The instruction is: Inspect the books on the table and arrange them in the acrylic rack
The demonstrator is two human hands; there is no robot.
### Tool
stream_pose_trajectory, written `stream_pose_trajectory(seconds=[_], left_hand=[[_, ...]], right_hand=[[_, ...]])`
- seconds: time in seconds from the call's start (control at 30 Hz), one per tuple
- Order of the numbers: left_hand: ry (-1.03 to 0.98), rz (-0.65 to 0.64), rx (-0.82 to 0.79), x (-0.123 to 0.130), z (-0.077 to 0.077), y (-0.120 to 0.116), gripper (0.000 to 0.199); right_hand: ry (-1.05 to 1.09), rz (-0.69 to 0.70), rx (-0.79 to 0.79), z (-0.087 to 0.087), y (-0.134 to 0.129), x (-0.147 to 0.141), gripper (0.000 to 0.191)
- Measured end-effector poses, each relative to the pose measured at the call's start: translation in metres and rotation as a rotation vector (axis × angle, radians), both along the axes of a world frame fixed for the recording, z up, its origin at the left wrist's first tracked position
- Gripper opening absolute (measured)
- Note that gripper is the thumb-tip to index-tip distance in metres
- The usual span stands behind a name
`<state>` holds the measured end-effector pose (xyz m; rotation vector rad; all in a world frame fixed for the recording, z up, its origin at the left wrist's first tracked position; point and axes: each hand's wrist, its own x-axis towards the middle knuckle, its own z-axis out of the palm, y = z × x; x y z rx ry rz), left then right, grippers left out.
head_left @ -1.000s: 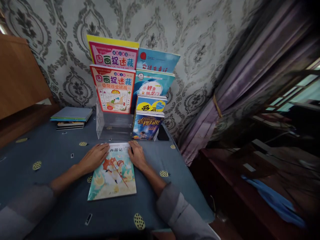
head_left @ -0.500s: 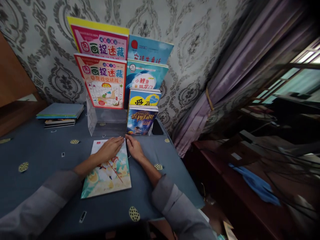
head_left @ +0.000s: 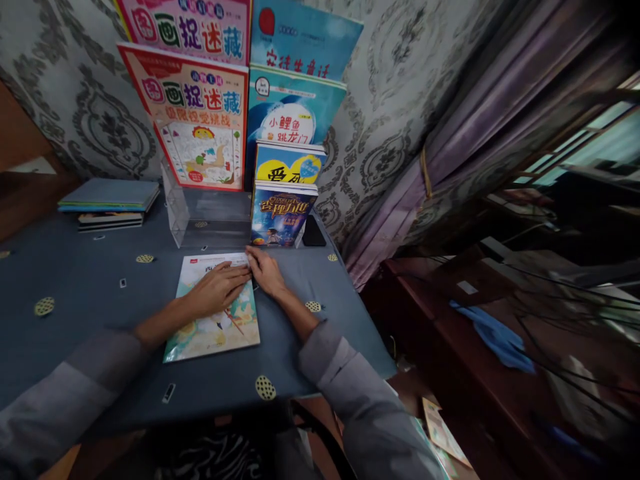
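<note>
A thin picture book [head_left: 215, 337] with a pale green and white illustrated cover lies flat on the table, its top edge toward the rack. My left hand [head_left: 215, 290] rests flat across the cover, fingers together and stretched toward the book's right edge. At the upper right corner my right hand [head_left: 267, 271] has its fingers bent around the book's edge, thumb and forefinger close together. Just beyond stands a clear acrylic book rack [head_left: 210, 233] in tiers. It holds a red-bordered book [head_left: 200, 127], a teal book [head_left: 295, 110] and a small dark blue book [head_left: 281, 213], among others.
To the left of the rack lies a stack of books [head_left: 113, 197]. A black phone [head_left: 315, 231] lies right of the rack, near the table edge. Beyond the table's right side are a purple curtain [head_left: 400, 193], a dark red cabinet [head_left: 450, 360] and a blue cloth [head_left: 495, 333].
The view has tilted down and closer. My left hand has slid down the cover, uncovering part of the title. My right hand has come onto the book's upper right corner.
</note>
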<state>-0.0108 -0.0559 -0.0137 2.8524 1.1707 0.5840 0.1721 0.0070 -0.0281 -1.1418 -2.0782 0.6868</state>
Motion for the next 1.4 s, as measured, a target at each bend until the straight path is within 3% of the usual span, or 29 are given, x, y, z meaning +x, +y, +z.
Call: stream_pose_trajectory(seconds=[0.33, 0.5, 0.57, 0.67, 0.77, 0.87, 1.0, 1.2, 1.4], left_hand=[[-0.060, -0.236, -0.176, 0.012, 0.009, -0.085, 0.042], [-0.124, -0.250, -0.238, 0.012, 0.012, -0.100, 0.040], [-0.211, -0.195, -0.224, 0.007, 0.011, -0.100, 0.037], [-0.429, 0.057, -0.185, -0.010, 0.011, -0.099, 0.035], [-0.623, 0.363, -0.173, -0.035, 0.008, -0.095, 0.035], [-0.710, 0.531, -0.196, -0.058, -0.001, -0.089, 0.039], [-0.783, 0.566, -0.268, -0.072, -0.016, -0.085, 0.044], [-0.817, 0.569, -0.301, -0.077, -0.027, -0.082, 0.049], [-0.622, 0.566, -0.146, -0.068, -0.049, -0.077, 0.047]], right_hand=[[-0.077, 0.004, 0.031, 0.002, -0.002, -0.002, 0.038], [-0.151, 0.015, 0.035, 0.009, -0.013, -0.001, 0.042], [-0.207, 0.021, 0.044, 0.014, -0.024, -0.003, 0.043], [-0.320, 0.068, 0.088, 0.024, -0.057, -0.015, 0.042], [-0.333, 0.250, 0.191, 0.033, -0.101, -0.037, 0.035], [-0.367, 0.430, 0.276, 0.038, -0.139, -0.057, 0.042], [-0.441, 0.458, 0.230, 0.039, -0.156, -0.058, 0.050], [-0.407, 0.281, 0.116, 0.029, -0.143, -0.019, 0.055], [-0.393, 0.166, 0.083, 0.011, -0.133, 0.000, 0.062]])
